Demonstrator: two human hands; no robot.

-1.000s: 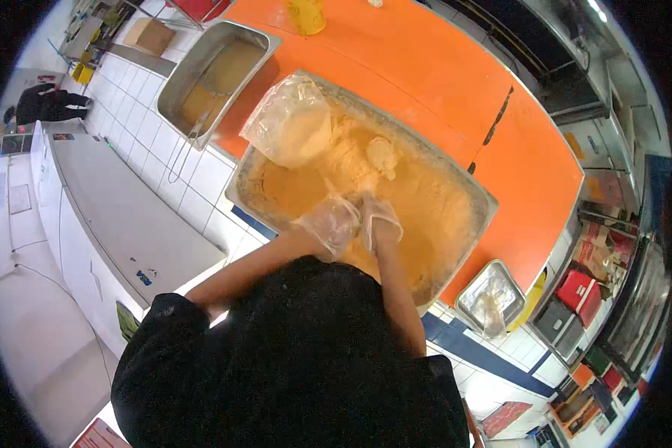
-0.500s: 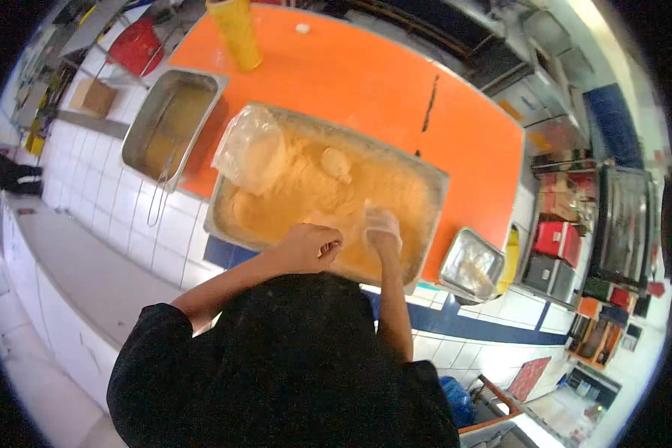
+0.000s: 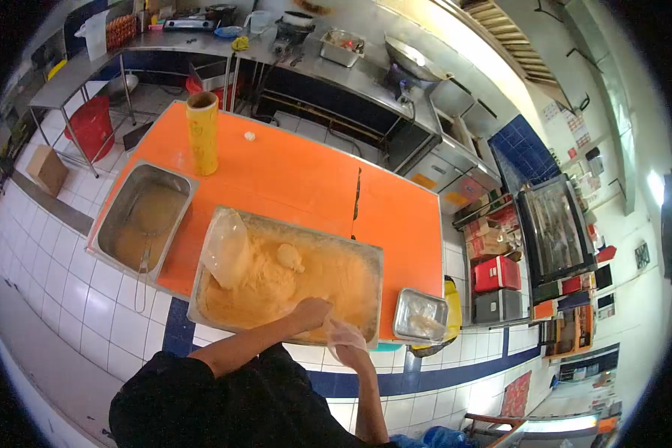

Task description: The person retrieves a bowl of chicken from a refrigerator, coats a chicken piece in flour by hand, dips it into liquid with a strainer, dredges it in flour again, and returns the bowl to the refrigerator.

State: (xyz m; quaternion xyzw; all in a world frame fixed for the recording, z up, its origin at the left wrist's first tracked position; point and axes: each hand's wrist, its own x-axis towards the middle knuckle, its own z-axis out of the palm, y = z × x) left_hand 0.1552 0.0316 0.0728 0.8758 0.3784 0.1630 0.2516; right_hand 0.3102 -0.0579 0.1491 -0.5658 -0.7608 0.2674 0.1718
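Left: deep metal pan (image 3: 160, 178), cloudy liquid (image 3: 127, 240), 1 strainer (image 3: 145, 257). Middle: big tray (image 3: 379, 287), clear bag (image 3: 226, 246), tan powder (image 3: 340, 276), 1 coated lump (image 3: 290, 257). Bare left hand (image 3: 310, 313) beside right hand (image 3: 346, 345), which wears 1 clear glove (image 3: 343, 333); can't tell either's finger grip. Right: small tray (image 3: 405, 317), crumpled plastic (image 3: 427, 326).

The person wears a black shirt (image 3: 239, 403) with a short, plain sleeve (image 3: 160, 382); the right hand (image 3: 349, 345) has a glove (image 3: 341, 332) (thin, see-through plastic).
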